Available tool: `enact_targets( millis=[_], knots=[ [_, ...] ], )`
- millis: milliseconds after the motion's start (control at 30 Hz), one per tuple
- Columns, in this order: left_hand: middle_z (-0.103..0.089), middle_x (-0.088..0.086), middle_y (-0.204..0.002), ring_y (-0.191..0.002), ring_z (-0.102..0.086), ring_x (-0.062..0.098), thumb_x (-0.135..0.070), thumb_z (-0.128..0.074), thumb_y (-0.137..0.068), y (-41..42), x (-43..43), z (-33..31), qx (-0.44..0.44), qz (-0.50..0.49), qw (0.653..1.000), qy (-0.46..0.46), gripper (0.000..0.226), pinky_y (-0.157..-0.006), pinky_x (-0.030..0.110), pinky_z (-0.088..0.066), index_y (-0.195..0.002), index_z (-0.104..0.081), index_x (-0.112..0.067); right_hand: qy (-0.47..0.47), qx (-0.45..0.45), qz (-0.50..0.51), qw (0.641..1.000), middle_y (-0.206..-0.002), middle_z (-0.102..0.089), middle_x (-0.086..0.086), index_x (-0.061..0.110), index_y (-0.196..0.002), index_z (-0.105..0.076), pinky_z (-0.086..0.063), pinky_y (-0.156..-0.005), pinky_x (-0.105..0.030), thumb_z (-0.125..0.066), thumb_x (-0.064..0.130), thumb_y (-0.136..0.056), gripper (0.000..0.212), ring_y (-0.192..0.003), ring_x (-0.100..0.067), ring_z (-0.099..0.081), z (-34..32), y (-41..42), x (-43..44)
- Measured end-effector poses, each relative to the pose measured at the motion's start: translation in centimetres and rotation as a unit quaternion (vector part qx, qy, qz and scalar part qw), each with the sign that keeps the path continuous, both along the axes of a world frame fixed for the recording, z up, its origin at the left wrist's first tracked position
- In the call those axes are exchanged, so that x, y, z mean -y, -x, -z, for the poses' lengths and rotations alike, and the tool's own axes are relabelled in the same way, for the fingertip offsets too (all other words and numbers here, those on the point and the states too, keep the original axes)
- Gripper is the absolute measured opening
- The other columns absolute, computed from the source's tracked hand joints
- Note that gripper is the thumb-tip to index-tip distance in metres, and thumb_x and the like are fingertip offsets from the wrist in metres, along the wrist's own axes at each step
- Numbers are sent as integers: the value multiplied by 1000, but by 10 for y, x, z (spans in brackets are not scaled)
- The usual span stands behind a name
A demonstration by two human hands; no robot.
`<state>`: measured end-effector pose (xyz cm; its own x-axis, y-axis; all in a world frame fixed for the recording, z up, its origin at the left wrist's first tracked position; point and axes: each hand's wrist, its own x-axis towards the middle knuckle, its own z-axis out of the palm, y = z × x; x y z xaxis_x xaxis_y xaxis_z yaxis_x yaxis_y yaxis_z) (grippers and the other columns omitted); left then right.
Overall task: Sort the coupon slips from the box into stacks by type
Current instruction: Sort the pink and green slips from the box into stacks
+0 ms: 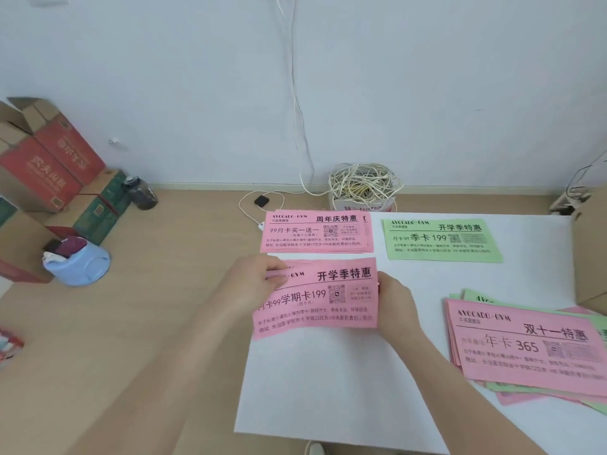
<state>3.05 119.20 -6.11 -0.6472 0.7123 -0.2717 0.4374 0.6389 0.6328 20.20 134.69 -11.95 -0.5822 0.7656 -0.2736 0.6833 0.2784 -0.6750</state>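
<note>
From my remote seat I see both hands gripping a few pink slips [323, 302] over the middle of the white sheet [345, 389] that covers the floor. The left hand [259, 280] pinches their upper left corner, thumb on top. The right hand [394, 305] grips their right edge, its fingers hidden behind the paper. The slips are fanned a little at the top left, so I cannot count them. Just beyond them, at the far left corner of the sheet, lies a pink stack [315, 233] with a different heading. To its right, apart from it, lies a green stack [441, 239]. Near the right edge of the sheet there is a loose mixed pile [525, 349] of pink and green slips, a pink one on top. The cardboard box [591, 257] stands just behind that pile at the right border. A coil of white cable [361, 183] sits by the far wall, and red cartons [46, 165] and a blue tub [80, 264] are far left.
</note>
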Motion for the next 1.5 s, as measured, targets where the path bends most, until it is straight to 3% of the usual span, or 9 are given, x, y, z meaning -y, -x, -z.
enact_targets(
  millis=[133,300,433,600,833,967,1167,1333,1500],
  knots=[
    [-63,-5,-116,-99,-59,18,-26,-54,-93,3,-20,32,-145,91,979,108,27,-79,28,-45,-120,-61,-27,-36,-10,40,999,-87,-64,1,17,-106,-60,-48,-70,-36,-46,28,-94,22,-83,-24,-59,0,-10,0],
    [-56,-7,-121,-117,-48,18,-31,-56,-91,5,-22,49,-259,130,953,85,34,-85,30,-42,-125,-57,-28,-52,-11,70,996,-124,-55,-9,21,-139,-43,-38,-93,-38,-42,43,-96,48,-114,-27,-50,2,-29,-13],
    [-14,-5,-157,-144,-9,21,-60,-70,-70,3,-20,47,-205,216,948,115,91,-115,42,-19,-146,-23,-41,-25,37,-57,997,-150,-34,-1,28,-152,-15,-29,-107,-43,-49,68,-83,87,-136,-26,-27,-12,-33,-11],
    [22,-4,-156,-143,19,29,-69,-72,-57,-6,-20,49,-176,286,914,226,125,-114,57,2,-144,15,-46,-114,172,-209,956,-155,-10,0,37,-150,11,-31,-106,-47,-73,65,-65,122,-140,-24,-14,-14,-24,6],
    [-8,3,-154,-143,-1,24,-66,-62,-72,-1,-26,41,-236,307,898,211,106,-116,53,-2,-149,4,-34,-167,149,-192,956,-145,-29,-2,27,-148,-19,-38,-105,-36,-67,51,-80,86,-129,-24,-30,-6,-19,7],
    [12,1,-158,-145,11,26,-67,-64,-69,-9,-22,43,-189,319,902,221,112,-116,54,2,-149,7,-36,-193,117,-183,957,-136,-40,2,24,-137,-37,-37,-102,-29,-63,45,-86,60,-120,-21,-37,-2,-20,8],
    [-14,-4,-152,-140,-9,18,-64,-58,-74,2,-24,43,-238,299,910,164,84,-116,51,-7,-145,-20,-40,-182,71,-163,967,-134,-48,0,17,-134,-48,-40,-98,-32,-61,31,-90,48,-114,-24,-44,1,-25,15],
    [-6,-3,-155,-143,2,17,-56,-60,-72,-6,-20,44,-223,273,927,130,80,-117,50,-3,-142,-27,-35,-173,75,-165,968,-145,-37,2,23,-145,-32,-37,-103,-30,-52,25,-94,55,-124,-22,-38,-6,-36,23],
    [-11,-7,-156,-143,-8,16,-58,-53,-83,-27,-13,49,-244,269,923,124,66,-117,40,-10,-141,-30,-35,-189,89,-132,969,-156,-17,11,39,-149,-15,-25,-114,-33,-56,46,-91,72,-142,-15,-12,-40,-88,16]
  ],
)
